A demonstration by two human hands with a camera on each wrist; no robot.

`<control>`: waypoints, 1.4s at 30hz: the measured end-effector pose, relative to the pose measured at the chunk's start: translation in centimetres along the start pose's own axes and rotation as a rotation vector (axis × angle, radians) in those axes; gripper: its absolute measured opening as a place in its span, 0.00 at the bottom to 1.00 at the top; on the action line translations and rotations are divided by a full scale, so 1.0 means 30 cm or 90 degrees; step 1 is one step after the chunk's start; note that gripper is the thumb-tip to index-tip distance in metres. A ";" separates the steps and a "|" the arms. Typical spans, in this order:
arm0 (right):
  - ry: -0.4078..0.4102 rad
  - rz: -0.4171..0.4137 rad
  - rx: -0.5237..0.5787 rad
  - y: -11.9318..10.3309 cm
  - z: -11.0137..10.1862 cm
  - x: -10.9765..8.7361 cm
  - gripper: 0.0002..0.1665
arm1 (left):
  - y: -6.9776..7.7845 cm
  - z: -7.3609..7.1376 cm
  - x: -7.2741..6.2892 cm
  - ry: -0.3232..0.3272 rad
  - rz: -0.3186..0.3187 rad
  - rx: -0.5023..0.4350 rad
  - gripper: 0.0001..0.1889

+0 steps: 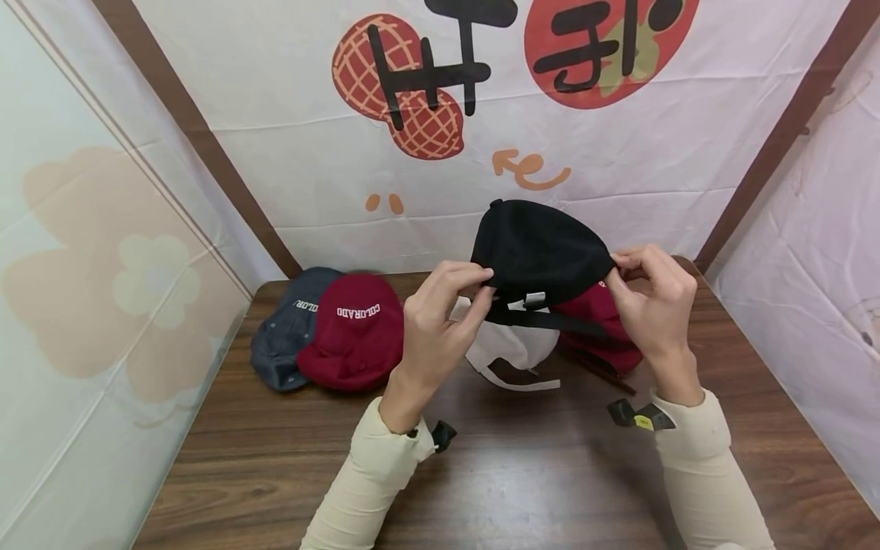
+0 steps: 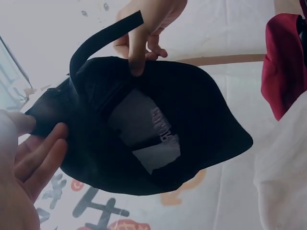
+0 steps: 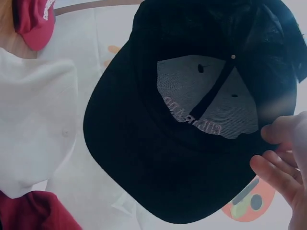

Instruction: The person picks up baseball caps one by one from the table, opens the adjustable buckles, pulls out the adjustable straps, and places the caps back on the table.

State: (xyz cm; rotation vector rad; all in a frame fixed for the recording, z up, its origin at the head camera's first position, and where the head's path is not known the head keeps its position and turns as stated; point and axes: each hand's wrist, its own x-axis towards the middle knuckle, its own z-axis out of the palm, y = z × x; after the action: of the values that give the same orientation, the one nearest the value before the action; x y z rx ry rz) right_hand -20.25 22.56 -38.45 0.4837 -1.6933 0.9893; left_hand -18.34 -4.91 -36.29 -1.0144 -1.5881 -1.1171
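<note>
Both my hands hold a black cap (image 1: 539,248) up above the wooden table (image 1: 522,481), its crown turned away from me. My left hand (image 1: 483,284) pinches the cap's rear edge on the left, and my right hand (image 1: 614,267) pinches it on the right. A black strap (image 1: 550,321) runs between the two hands below the cap. The left wrist view looks into the cap (image 2: 158,139), with my left hand (image 2: 41,132) on its edge and my right-hand fingers (image 2: 139,43) on the strap (image 2: 96,40). The right wrist view shows the cap's underside (image 3: 158,153) and my right-hand fingers (image 3: 280,153).
A white cap (image 1: 509,347) lies on the table under the black one, with a dark red cap (image 1: 608,325) beside it on the right. At the left lie a red "COLORADO" cap (image 1: 354,332) and a grey-blue cap (image 1: 285,336). A printed white cloth (image 1: 426,191) hangs behind.
</note>
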 end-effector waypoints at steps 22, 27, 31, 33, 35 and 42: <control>0.018 0.041 -0.060 0.172 0.101 -0.066 0.08 | -0.085 0.092 -0.050 -0.056 -0.046 0.027 0.08; 0.023 0.062 -0.051 0.207 0.120 -0.085 0.09 | -0.103 0.119 -0.067 -0.072 -0.050 0.037 0.07; 0.029 0.070 -0.052 0.233 0.129 -0.097 0.09 | -0.119 0.140 -0.083 -0.092 -0.053 0.041 0.07; 0.030 0.078 -0.056 0.244 0.133 -0.102 0.08 | -0.126 0.150 -0.092 -0.104 -0.058 0.039 0.07; 0.028 0.085 -0.056 0.256 0.136 -0.108 0.07 | -0.133 0.160 -0.102 -0.114 -0.064 0.040 0.07; -0.004 0.116 -0.084 0.299 0.140 -0.131 0.03 | -0.158 0.200 -0.148 -0.147 -0.081 0.038 0.07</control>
State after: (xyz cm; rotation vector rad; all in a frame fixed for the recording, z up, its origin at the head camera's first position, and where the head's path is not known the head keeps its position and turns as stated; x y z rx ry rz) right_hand -27.87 23.72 -45.82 0.2502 -1.8188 0.9978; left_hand -23.04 -0.83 -42.57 -1.0441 -1.8823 -1.0601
